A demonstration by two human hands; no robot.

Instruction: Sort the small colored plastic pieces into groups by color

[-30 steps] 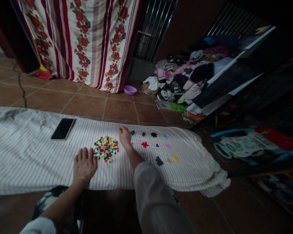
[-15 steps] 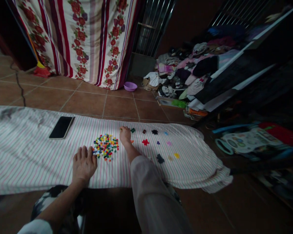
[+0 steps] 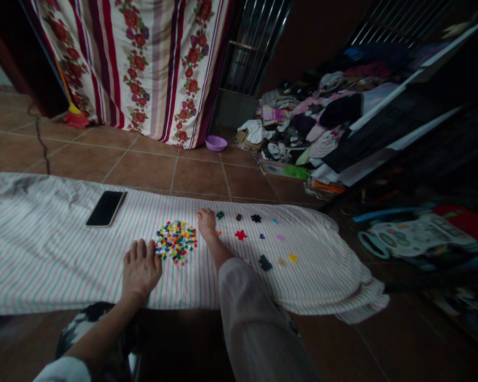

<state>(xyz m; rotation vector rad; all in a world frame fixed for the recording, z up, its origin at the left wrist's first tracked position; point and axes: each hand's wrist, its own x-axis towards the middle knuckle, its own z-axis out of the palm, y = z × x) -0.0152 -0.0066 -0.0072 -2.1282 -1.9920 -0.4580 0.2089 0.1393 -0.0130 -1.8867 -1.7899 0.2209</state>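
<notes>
A pile of small multicoloured pieces (image 3: 176, 241) lies on the striped cloth (image 3: 63, 254). Flat on the cloth at the pile's left edge rests my left hand (image 3: 142, 268), fingers spread and holding nothing. My right hand (image 3: 207, 222) is closed just right of the pile's upper part; what its fingers hold, if anything, is hidden. Right of it lie small groups sorted by colour: dark green (image 3: 220, 215), brown (image 3: 239, 217), black (image 3: 256, 218), red (image 3: 241, 235), pink (image 3: 280, 237), yellow (image 3: 292, 258). An orange group (image 3: 219, 233) is partly covered by my right wrist.
A phone (image 3: 105, 209) lies on the cloth left of the pile. Beyond the cloth's far edge are a tiled floor, a purple basin (image 3: 216, 143), a broom (image 3: 75, 116), a hanging curtain and heaped clothes (image 3: 302, 116). A baby walker (image 3: 406, 236) stands at the right.
The view has shifted slightly, so everything appears a little further right. The yellow bit seen at my right fingertips before no longer shows. My left hand stays flat beside the pile.
</notes>
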